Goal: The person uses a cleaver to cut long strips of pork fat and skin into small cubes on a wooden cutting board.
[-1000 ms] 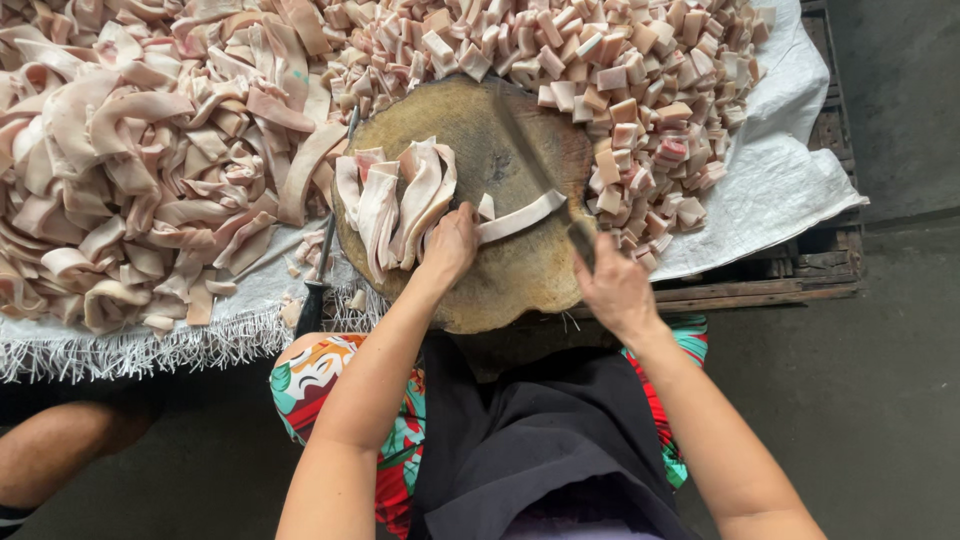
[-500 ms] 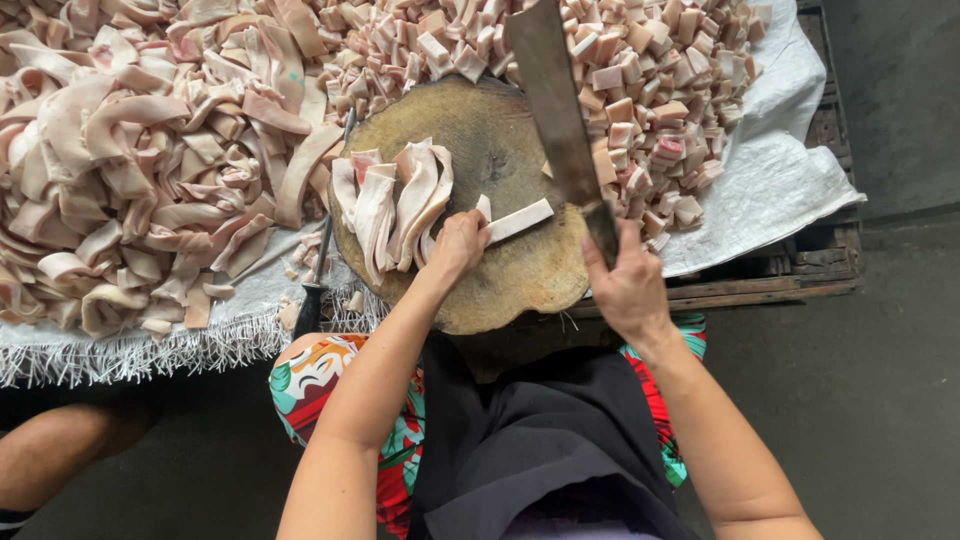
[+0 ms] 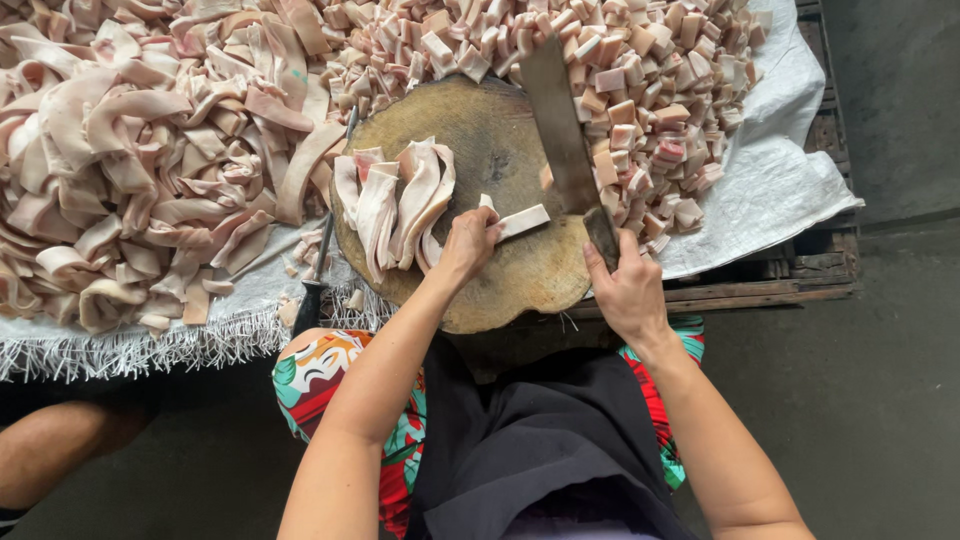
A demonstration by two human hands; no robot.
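My left hand (image 3: pixel 468 243) presses a pale strip of pork skin (image 3: pixel 518 220) onto a round wooden chopping block (image 3: pixel 480 130). A bundle of longer strips (image 3: pixel 395 205) lies on the block just left of that hand. My right hand (image 3: pixel 625 285) grips the handle of a large cleaver (image 3: pixel 560 130), whose blade is raised over the right part of the block, above the strip's free end.
A big heap of uncut long strips (image 3: pixel 140 160) lies at the left on a white woven sheet (image 3: pixel 770 190). Diced cubes (image 3: pixel 620 70) pile up behind and right of the block. A dark-handled knife (image 3: pixel 318 270) rests left of the block. Another person's leg (image 3: pixel 60 450) shows at the lower left.
The cleaver went from lying low on the block to being lifted up over it. My left hand stayed on the strip.
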